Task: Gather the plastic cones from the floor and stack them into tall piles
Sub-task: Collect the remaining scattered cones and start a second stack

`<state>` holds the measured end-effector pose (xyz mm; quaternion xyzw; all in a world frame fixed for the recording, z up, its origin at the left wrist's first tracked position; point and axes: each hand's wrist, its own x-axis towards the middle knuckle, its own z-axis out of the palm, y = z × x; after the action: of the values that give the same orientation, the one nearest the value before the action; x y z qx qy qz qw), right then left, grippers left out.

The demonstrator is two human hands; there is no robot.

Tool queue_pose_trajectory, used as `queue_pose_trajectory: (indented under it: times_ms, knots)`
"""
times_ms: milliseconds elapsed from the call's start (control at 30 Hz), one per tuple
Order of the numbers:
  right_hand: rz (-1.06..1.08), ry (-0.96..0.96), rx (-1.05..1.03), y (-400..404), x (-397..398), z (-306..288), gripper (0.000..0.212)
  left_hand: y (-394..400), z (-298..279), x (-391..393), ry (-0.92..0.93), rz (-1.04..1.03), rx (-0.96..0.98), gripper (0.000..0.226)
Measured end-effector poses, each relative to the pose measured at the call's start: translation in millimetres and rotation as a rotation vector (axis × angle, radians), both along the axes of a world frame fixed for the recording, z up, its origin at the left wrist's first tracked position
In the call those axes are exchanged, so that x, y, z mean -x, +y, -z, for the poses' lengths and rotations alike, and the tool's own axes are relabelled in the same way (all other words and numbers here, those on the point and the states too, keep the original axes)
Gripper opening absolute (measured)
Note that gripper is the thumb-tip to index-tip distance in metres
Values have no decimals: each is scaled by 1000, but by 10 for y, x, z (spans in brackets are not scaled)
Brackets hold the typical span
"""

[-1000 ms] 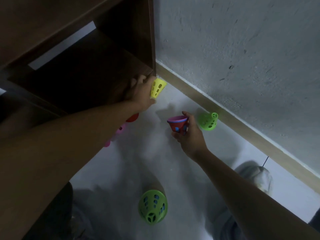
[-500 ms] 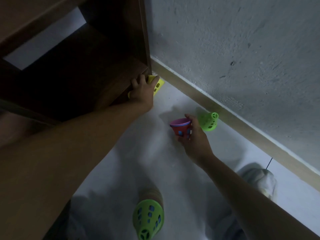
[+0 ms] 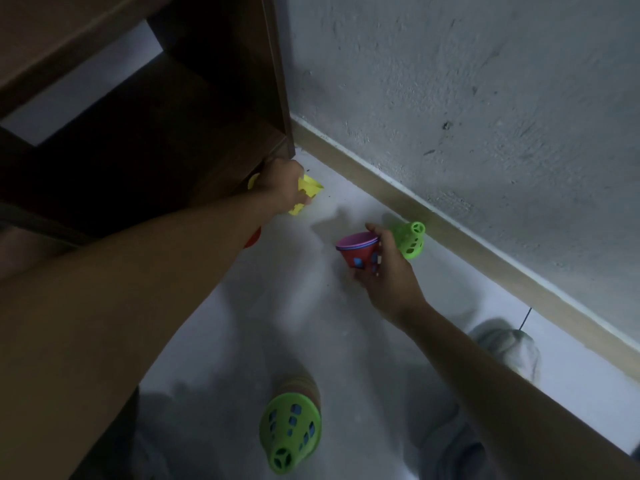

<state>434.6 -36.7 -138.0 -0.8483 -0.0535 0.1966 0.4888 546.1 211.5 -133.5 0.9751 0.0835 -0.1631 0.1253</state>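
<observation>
Fingers of the left hand (image 3: pixel 280 183) curl round a yellow cone (image 3: pixel 304 197) at the foot of the brown cabinet (image 3: pixel 145 140), gripping it; its wide mouth faces right and slightly up, its long axis lying near level just above the floor (image 3: pixel 277 306). More yellow shows behind the hand, too hidden to tell what it is. A red cone (image 3: pixel 252 237) peeks from under the left forearm. Lower down, a green stack (image 3: pixel 290 433) stands on the floor, narrow tip toward the camera. The right hand (image 3: pixel 384 271) grips a red stack (image 3: pixel 358 251), thumb and fingers wrapped round its side; the mouth, lined purple, points up and left, axis tilted. Just right of it a green cone (image 3: pixel 410 239) lies on the floor near the skirting (image 3: pixel 485 244), tip pointing up-right toward the wall (image 3: pixel 485 98).
</observation>
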Motion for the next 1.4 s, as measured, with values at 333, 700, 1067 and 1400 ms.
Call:
queue_pose_trajectory:
  times_ms: [333, 700, 1067, 1400]
  knots:
    - [-52, -36, -3, 1, 22, -392, 77, 165, -679, 298, -22, 73, 51, 45]
    - [-175, -131, 21, 186, 349, -1091, 73, 227, -2030, 1136, -107, 375, 31, 46]
    - [-294, -128, 87, 41, 944, -1655, 71, 217, -2678, 2263, -60, 414, 131, 68]
    - [-721, -28, 519, -126, 1486, -1921, 73, 78, -2532, 2449, 74, 641, 111, 55]
